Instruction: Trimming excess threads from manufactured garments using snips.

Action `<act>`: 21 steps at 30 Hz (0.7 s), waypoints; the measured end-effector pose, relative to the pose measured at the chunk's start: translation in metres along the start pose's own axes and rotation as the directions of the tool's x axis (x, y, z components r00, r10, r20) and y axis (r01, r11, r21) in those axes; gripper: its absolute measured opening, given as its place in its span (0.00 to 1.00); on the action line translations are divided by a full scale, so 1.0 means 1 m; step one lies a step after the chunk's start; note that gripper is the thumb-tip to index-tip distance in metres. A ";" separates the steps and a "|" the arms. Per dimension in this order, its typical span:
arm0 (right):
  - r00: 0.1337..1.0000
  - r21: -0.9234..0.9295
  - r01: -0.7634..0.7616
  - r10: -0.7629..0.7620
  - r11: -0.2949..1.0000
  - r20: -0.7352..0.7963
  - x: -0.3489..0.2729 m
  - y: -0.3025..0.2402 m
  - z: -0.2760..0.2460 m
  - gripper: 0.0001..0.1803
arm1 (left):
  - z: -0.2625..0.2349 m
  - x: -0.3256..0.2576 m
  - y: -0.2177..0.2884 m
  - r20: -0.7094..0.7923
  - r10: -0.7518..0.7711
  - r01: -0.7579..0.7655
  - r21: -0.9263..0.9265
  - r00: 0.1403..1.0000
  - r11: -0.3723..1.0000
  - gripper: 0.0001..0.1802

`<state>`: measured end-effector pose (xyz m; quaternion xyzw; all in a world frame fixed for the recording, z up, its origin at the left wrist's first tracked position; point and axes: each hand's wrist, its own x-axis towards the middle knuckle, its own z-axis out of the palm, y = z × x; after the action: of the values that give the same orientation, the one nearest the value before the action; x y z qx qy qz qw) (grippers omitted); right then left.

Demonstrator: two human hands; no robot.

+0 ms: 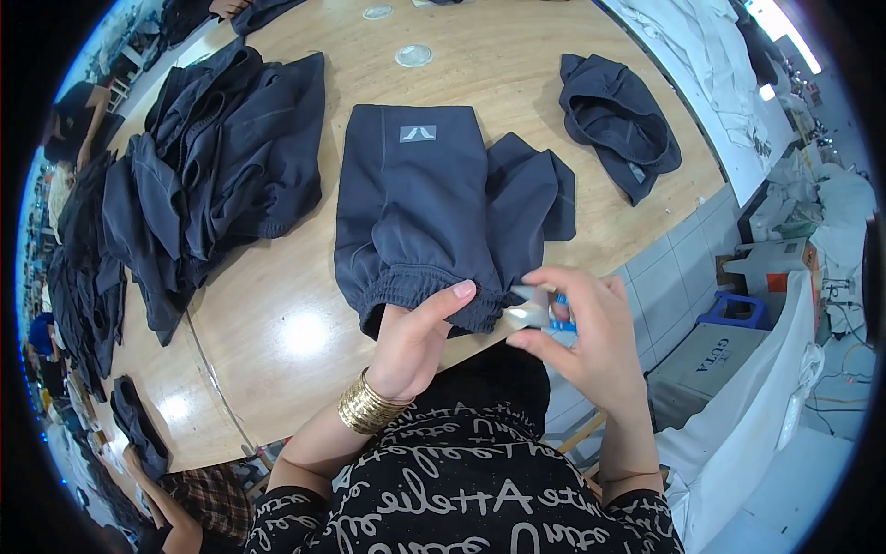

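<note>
Dark grey shorts [415,203] lie in front of me with the gathered elastic waistband toward me and a small light emblem on the far part of one leg. My left hand [411,346] is closed on the waistband, fingers inside it and thumb on top. My right hand [591,328] holds thread snips [535,309] with metal blades and blue parts. The blades point left, close to the right end of the waistband; whether they touch the cloth I cannot tell.
A heap of dark garments [221,148] covers the table's left side. Another dark garment [618,120] lies at the far right. Beyond the right edge stand a grey box [701,360] and white cloth [720,83]. Other people [175,517] are at the left.
</note>
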<state>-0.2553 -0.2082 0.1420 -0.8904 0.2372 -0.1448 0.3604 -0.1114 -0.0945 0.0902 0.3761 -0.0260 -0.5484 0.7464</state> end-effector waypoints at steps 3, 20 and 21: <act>0.986 -0.164 0.094 -0.114 0.982 -0.123 0.001 0.005 0.001 0.16 | 0.000 -0.001 -0.001 0.007 0.035 -0.036 0.057 0.999 0.998 0.26; 0.926 -0.479 0.291 -0.370 0.828 -0.076 0.012 0.004 0.004 0.14 | -0.001 -0.009 0.004 -0.033 0.050 -0.048 0.073 0.998 0.996 0.28; 0.922 -0.490 0.296 -0.380 0.820 -0.079 0.012 0.004 0.004 0.14 | -0.001 -0.009 0.004 -0.038 0.055 -0.052 0.076 0.998 0.996 0.28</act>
<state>-0.2443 -0.2147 0.1373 -0.9625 0.1333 -0.2219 0.0811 -0.1111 -0.0858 0.0957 0.4138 -0.0417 -0.5194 0.7465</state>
